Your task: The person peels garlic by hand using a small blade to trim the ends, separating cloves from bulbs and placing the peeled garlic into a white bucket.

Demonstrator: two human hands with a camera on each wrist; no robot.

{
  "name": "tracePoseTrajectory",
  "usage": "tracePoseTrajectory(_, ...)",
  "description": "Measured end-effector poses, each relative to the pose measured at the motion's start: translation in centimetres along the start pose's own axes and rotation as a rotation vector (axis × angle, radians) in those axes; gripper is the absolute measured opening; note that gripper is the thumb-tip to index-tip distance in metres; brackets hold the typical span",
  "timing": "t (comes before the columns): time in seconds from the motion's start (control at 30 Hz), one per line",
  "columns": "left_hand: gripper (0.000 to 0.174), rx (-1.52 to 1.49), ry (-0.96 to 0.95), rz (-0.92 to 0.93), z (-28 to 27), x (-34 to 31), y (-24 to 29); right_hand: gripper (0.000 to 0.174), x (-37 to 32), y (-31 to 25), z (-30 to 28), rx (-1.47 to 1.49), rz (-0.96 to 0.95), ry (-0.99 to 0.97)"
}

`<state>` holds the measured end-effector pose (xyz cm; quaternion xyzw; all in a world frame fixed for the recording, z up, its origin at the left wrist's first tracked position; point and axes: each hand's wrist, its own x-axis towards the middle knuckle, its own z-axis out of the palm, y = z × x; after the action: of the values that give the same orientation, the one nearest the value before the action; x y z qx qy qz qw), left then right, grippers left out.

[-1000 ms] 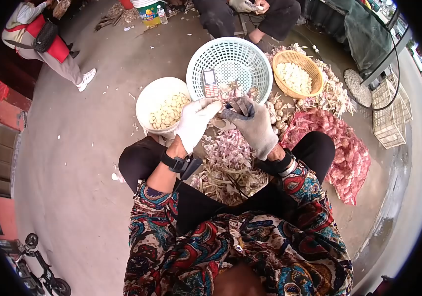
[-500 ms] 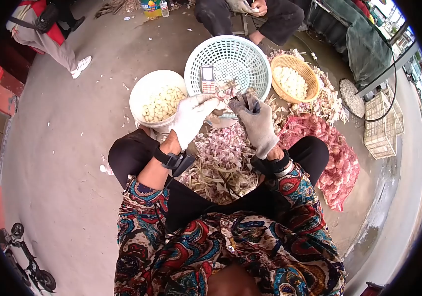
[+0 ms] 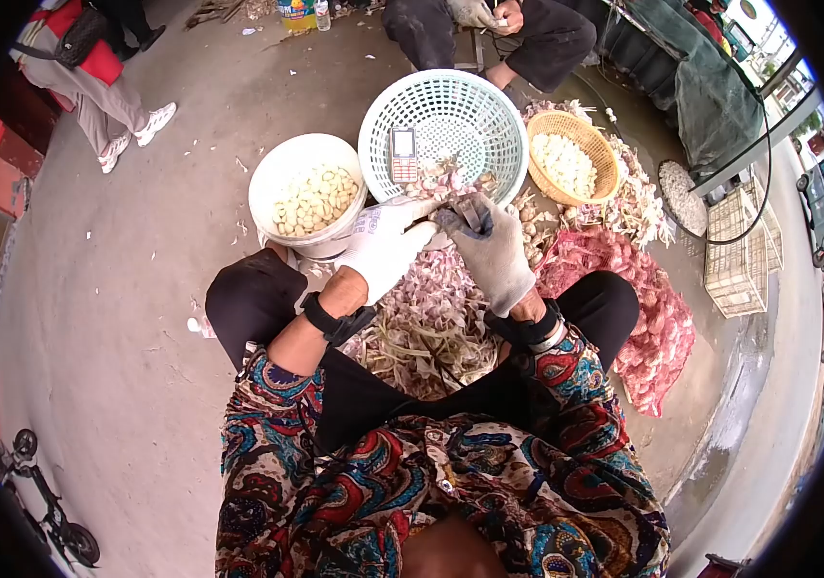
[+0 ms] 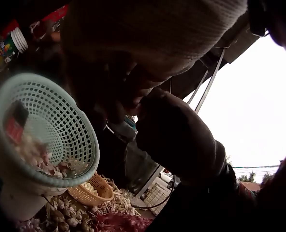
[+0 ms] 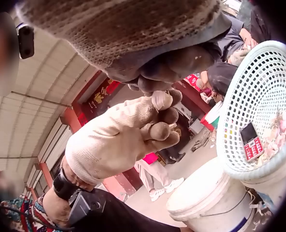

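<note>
In white gloves, the left hand point(image 3: 385, 247) and right hand point(image 3: 491, 252) meet at the fingertips over the near rim of a pale green basket point(image 3: 381, 108). The right wrist view shows the left hand point(image 5: 116, 137) pinching a garlic clove point(image 5: 162, 100) between thumb and finger, with another pale bit in its curled fingers. Just above it are the dark, curled fingertips of the right hand point(image 5: 133, 43); whether they grip anything is hidden. Inside the basket lie a phone point(image 3: 403, 154) and garlic pieces. Both hands are dark in the left wrist view.
A white bucket point(image 3: 260, 183) of peeled cloves stands left. An orange basket point(image 3: 614, 159) of cloves, loose garlic and a red net sack point(image 3: 648, 332) lie right. Garlic skins point(image 3: 431, 318) cover the ground between the knees. Another person point(image 3: 426, 34) sits opposite; someone stands far left.
Both hands have stayed close together; the left has turned a little, showing print on its glove's back, and its fingers have come nearer the right's. The head view has shifted slightly.
</note>
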<state>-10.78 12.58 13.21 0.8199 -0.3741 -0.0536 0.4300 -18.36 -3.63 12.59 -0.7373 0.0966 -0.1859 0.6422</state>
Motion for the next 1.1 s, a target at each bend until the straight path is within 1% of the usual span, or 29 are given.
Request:
tracePoseTrajectory(0.03,0.038,0.031,-0.037,-0.048,0.2,0.0,-0.3,0.016,0.0,-0.1,-0.2,-0.169,-0.021,-0.069)
tracePoseTrajectory(0.07,0.038,0.029,-0.035,-0.052,0.3,-0.1,-0.4,0.018,0.0,0.0,0.1,-0.051,-0.031,-0.067)
tracePoseTrajectory(0.13,0.037,-0.307,-0.042,-0.199,0.3,-0.4,-0.1,0.017,0.2,-0.4,-0.1,-0.048,-0.017,-0.078)
tracePoseTrajectory(0.17,0.038,-0.360,-0.069,-0.241,0.4,-0.3,-0.3,0.017,0.3,-0.7,-0.2,-0.044,-0.004,-0.084)
tracePoseTrajectory(0.2,0.038,-0.360,-0.070,-0.241,0.6,-0.3,-0.4,0.015,0.2,-1.0,-0.1,0.004,0.064,-0.080)
tracePoseTrajectory(0.23,0.037,-0.455,-0.044,-0.262,0.9,-0.4,-0.3,0.015,0.1,-1.6,-0.1,0.005,0.065,-0.079)
tracePoseTrajectory(0.27,0.037,-0.549,-0.017,-0.283,1.0,-0.4,-0.3,0.015,0.0,-2.3,-0.2,0.042,0.104,-0.085)
tracePoseTrajectory(0.3,0.037,-0.548,-0.018,-0.282,0.9,-0.4,-0.2,0.014,-0.1,-2.7,-0.2,0.078,0.142,-0.091)
tracePoseTrajectory(0.37,0.034,-0.688,-0.023,-0.317,0.6,-0.3,0.1,0.012,0.1,-2.3,-0.6,0.114,0.177,-0.110)
tracePoseTrajectory(0.4,0.034,-0.686,-0.026,-0.315,0.4,-0.3,0.4,0.015,0.2,-2.0,-0.7,0.149,0.212,-0.129)
tracePoseTrajectory(0.43,0.033,-0.717,-0.014,-0.357,0.2,-0.4,0.8,0.015,0.2,-1.8,-0.5,0.151,0.208,-0.122)
tracePoseTrajectory(0.47,0.031,-0.748,-0.010,-0.397,0.3,-0.3,1.2,0.011,0.2,-1.6,-0.3,0.123,0.179,-0.075)
tracePoseTrajectory(0.5,0.031,-0.846,-0.022,-0.353,0.6,-0.3,0.2,0.009,0.3,-1.2,-0.2,0.094,0.147,-0.008)
tracePoseTrajectory(0.53,0.029,-0.819,0.021,-0.307,0.6,-0.2,0.3,0.010,0.4,0.3,0.0,0.086,-0.025,0.088)
tracePoseTrajectory(0.57,0.028,-0.832,0.039,-0.263,0.5,-0.1,0.5,0.017,0.8,2.0,-0.4,-0.154,-0.024,0.126)
tracePoseTrajectory(0.6,0.029,-0.805,0.038,-0.262,0.0,-0.1,0.5,0.015,1.0,1.6,-0.4,-0.224,-0.069,0.198)
tracePoseTrajectory(0.67,0.032,-0.828,0.042,-0.253,-0.6,-0.1,0.2,0.015,1.4,0.8,-1.6,-0.317,0.120,0.095)
tracePoseTrajectory(0.7,0.032,-0.824,0.053,-0.264,-1.0,-0.2,0.3,0.020,1.1,0.0,-1.4,-0.074,0.200,0.105)
tracePoseTrajectory(0.73,0.033,-0.825,0.067,-0.232,-0.9,-0.2,0.2,0.024,1.0,-0.1,-1.3,0.064,0.244,0.055)
tracePoseTrajectory(0.8,0.032,-0.891,0.068,-0.234,-0.1,-0.1,-0.7,0.023,0.3,-1.7,-1.6,0.088,0.347,-0.065)
tracePoseTrajectory(0.83,0.031,-0.862,0.022,-0.228,-0.2,-0.1,-0.9,0.021,0.4,-0.8,-1.4,0.052,0.272,-0.105)
tracePoseTrajectory(0.87,0.030,-0.773,0.052,-0.203,0.0,-0.2,-0.4,0.012,0.0,-0.7,-1.6,0.067,0.278,-0.147)
tracePoseTrajectory(0.9,0.030,-0.851,0.037,-0.286,0.1,-0.4,-0.1,0.010,-0.2,-2.7,-1.1,0.020,0.284,-0.137)
tracePoseTrajectory(0.93,0.031,-0.840,0.066,-0.235,0.5,-0.3,-0.6,0.008,-0.1,-2.2,-1.1,0.063,0.382,-0.116)
tracePoseTrajectory(0.97,0.032,-0.746,0.049,-0.236,0.1,-0.4,-0.1,0.007,-0.1,-2.6,-1.0,0.087,0.312,-0.111)
tracePoseTrajectory(1.0,0.033,-0.978,0.023,-0.280,0.3,-0.6,-0.4,0.004,0.2,-1.4,-1.3,-0.055,0.220,-0.112)
tracePoseTrajectory(1.03,0.036,-0.872,-0.011,-0.342,-0.4,-0.3,0.6,0.005,0.2,-1.7,-1.3,-0.069,0.158,-0.108)
tracePoseTrajectory(1.07,0.034,-0.912,0.013,-0.262,0.5,-0.4,-0.8,0.009,0.1,-2.5,-1.5,-0.107,0.216,-0.112)
tracePoseTrajectory(1.1,0.030,-0.907,0.030,-0.276,0.9,-0.2,-0.9,0.010,0.1,-2.7,-1.6,-0.147,0.201,-0.121)
